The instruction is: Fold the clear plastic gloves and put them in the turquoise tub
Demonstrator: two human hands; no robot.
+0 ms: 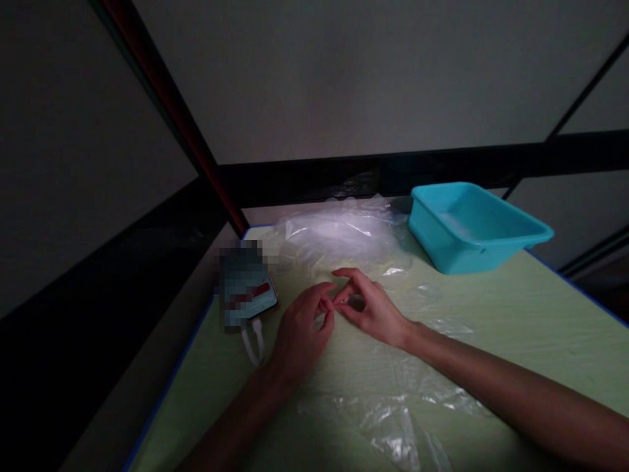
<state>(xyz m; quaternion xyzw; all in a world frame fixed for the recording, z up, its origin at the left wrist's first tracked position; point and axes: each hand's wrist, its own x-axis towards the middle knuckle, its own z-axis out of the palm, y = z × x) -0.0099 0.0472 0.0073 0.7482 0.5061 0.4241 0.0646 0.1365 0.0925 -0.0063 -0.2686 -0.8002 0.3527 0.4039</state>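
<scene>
My left hand (305, 322) and my right hand (369, 305) meet over the middle of the table, fingertips almost touching. On each hand the thumb and index finger are pinched together. What they pinch is too small and dim to make out; it may be a bit of clear film. Below and to the right of my hands, a thin clear plastic bag (393, 426) lies crumpled and flat, running toward the near edge and partly under my right forearm. Just beyond my fingers lies a heap of clear plastic bags (339, 233).
A turquoise plastic basin (469, 255) stands at the back right. To the left lies a phone (260, 301), partly blurred out, with a white cable (253, 347) beside it. The pale green table (535, 328) has a blue edge and meets a panelled wall (368, 85).
</scene>
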